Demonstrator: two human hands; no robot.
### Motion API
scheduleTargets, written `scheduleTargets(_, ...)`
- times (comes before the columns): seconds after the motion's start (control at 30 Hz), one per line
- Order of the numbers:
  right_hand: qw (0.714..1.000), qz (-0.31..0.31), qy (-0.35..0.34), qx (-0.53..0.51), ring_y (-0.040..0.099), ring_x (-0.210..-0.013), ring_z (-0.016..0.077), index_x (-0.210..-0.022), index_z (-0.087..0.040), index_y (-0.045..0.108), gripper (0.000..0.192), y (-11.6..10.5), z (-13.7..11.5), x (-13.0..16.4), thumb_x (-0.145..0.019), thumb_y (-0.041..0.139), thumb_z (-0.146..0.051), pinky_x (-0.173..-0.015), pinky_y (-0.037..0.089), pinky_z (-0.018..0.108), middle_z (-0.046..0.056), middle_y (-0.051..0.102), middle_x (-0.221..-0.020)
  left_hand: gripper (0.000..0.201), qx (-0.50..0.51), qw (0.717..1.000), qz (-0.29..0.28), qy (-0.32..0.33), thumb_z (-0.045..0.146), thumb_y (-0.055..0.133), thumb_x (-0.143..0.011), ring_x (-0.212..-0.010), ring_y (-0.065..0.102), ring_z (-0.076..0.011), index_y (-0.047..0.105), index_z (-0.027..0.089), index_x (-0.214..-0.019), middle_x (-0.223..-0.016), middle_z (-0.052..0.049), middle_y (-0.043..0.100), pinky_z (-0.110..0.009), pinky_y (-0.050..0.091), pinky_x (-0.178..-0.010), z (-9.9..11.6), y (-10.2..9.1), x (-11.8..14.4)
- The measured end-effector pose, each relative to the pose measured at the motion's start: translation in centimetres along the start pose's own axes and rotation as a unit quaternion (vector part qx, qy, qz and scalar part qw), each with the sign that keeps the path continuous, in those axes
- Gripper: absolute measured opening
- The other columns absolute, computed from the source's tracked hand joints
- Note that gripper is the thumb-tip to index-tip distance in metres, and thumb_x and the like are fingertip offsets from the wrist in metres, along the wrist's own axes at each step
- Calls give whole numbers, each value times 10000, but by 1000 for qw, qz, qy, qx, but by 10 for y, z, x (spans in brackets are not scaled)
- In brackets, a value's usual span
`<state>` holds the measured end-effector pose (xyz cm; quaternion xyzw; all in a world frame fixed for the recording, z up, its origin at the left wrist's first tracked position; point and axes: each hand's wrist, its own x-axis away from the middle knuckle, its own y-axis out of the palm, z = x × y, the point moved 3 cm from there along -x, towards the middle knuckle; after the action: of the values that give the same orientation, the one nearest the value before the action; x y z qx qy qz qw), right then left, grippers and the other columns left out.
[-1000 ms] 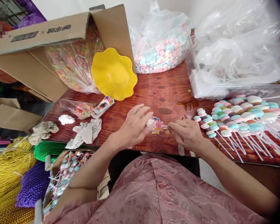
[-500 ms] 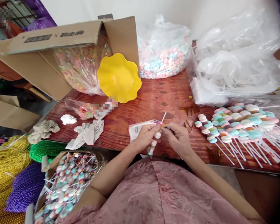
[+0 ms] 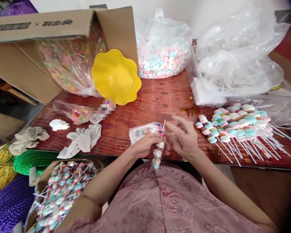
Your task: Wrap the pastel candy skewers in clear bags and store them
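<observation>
My left hand is closed around the neck of a bagged marshmallow skewer, whose white stick points up past the thumb. The skewer's pink, white and blue marshmallows hang downward inside clear printed film, close to my shirt. Just to the right, my right hand has its fingers apart, with no object visible in it. Under and behind the left hand lies a stack of printed clear bags. Several bare marshmallow skewers lie piled to the right, sticks toward the front edge. Gold twist ties rest beyond my right hand.
A yellow scalloped bowl leans by an open carton of bagged candy. Behind are a large bag of marshmallows and plastic bags. White gloves lie left. Below the table, a box holds wrapped skewers.
My right hand has come off the skewer's neck and its fingers have spread. The left hand keeps hold, with the skewer hanging slightly lower. The whole view has shifted, moving things leftward.
</observation>
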<state>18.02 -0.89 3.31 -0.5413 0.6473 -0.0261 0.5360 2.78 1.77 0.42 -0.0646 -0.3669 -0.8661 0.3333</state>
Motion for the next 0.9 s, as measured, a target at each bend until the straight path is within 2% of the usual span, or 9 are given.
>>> scheduleTargets(0.13, 954, -170, -204, 141, 474, -1262, 263, -1317, -281, 563, 399, -16, -13, 17, -952, 458, -158, -986, 277, 500, 62, 635, -1314, 237, -80, 990, -78, -81, 323, 705, -710, -492, 576, -107, 591, 116, -700, -606, -22, 614, -275, 538, -575, -1, 1, 7)
scheduleTargets(0.33, 963, -176, -178, 96, 511, -772, 167, -1026, -191, 672, 262, -20, -20, 40, -936, 433, -136, -848, 278, 411, 4, 615, -683, 374, -282, 932, -168, -151, 523, 591, -845, -504, 522, -84, 497, 167, -784, -665, 9, 560, -197, 405, -469, -12, 11, 9)
scheduleTargets(0.4, 972, -201, -82, 94, 494, -750, 163, -857, -193, 669, 225, -15, -16, 47, -909, 456, -141, -811, 268, 395, 11, 616, -675, 313, -471, 871, -124, -64, 457, 484, -919, -643, 563, -125, 509, 168, -801, -744, -22, 577, -242, 474, -590, -12, 17, 10)
scheduleTargets(0.5, 962, -250, 79, 81, 521, -791, 163, -785, -189, 656, 211, -7, -10, 56, -894, 481, -146, -765, 264, 367, 28, 676, -770, 191, -705, 703, -2, 90, 228, 397, -926, -837, 570, -186, 545, 160, -826, -879, -80, 600, -354, 501, -815, -9, 26, 12)
scheduleTargets(0.53, 960, -246, 102, 87, 538, -838, 173, -819, -191, 666, 196, -7, -11, 57, -887, 489, -141, -771, 266, 369, 36, 694, -822, 197, -729, 676, 19, 112, 189, 383, -913, -843, 566, -191, 551, 157, -814, -883, -89, 602, -369, 494, -837, -8, 27, 13)
scheduleTargets(0.6, 969, -201, 84, 117, 550, -1001, 218, -977, -202, 682, 203, -12, -16, 54, -876, 514, -148, -831, 270, 402, 64, 715, -997, 247, -692, 712, 26, 115, 200, 362, -919, -758, 558, -170, 548, 161, -763, -800, -70, 596, -334, 496, -778, -7, 27, 11)
scheduleTargets(0.73, 986, -114, -44, 110, 551, -1069, 225, -1183, -238, 628, 322, -25, -27, 47, -904, 497, -145, -933, 247, 464, 46, 716, -1058, 306, -433, 899, -40, -49, 398, 443, -902, -482, 476, -99, 536, 175, -714, -613, -1, 543, -208, 383, -474, -1, 15, 3)
scheduleTargets(0.83, 985, -128, -93, 68, 553, -807, 165, -889, -209, 656, 243, -24, -25, 49, -885, 443, -93, -902, 266, 444, -13, 645, -689, 330, -349, 916, -100, -172, 489, 555, -829, -414, 442, -89, 562, 173, -736, -618, -5, 577, -205, 322, -409, -2, 12, 4)
scheduleTargets(0.9, 983, -163, -68, 46, 521, -741, 151, -770, -194, 629, 227, -19, -19, 51, -878, 452, -104, -848, 281, 416, -17, 608, -638, 301, -423, 895, -80, -115, 451, 557, -847, -488, 480, -106, 601, 168, -756, -642, -18, 594, -220, 370, -481, -2, 12, 3)
